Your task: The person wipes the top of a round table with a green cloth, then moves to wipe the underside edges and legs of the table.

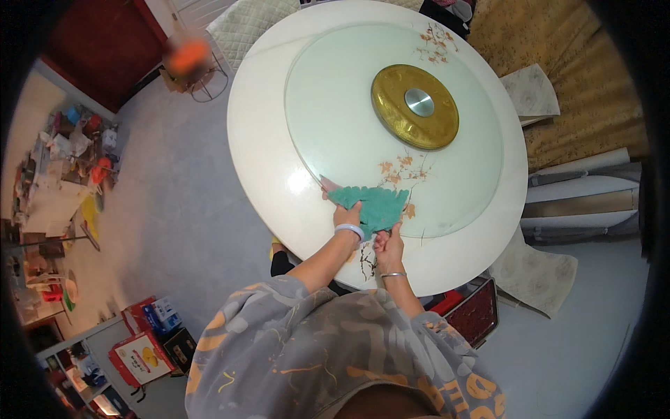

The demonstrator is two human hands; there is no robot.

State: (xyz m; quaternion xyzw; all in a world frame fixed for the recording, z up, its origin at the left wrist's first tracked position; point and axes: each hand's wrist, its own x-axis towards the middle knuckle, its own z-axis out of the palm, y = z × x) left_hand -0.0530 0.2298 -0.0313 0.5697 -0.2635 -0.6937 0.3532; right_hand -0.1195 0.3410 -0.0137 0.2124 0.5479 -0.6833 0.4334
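Observation:
A green cloth point(371, 209) with a scalloped edge is spread between my two hands over the near edge of the round table. My left hand point(347, 214) grips its left side, thumb on top and some fingers partly hidden under it. With curled fingers, my right hand point(389, 246) pinches the near right corner. Beneath the cloth lie the rim of the frosted glass turntable point(321, 91) and the white tabletop point(262, 153). A pale bangle point(350, 229) circles my left wrist, and a silver one point(393, 274) my right.
A gold disc point(391, 119) with a silver centre sits on the turntable. Chairs point(541, 272) stand along the table's right side. At the lower left are stacked boxes point(143, 356), with cluttered goods point(77, 140) further back. An orange item point(188, 56) rests on a stool.

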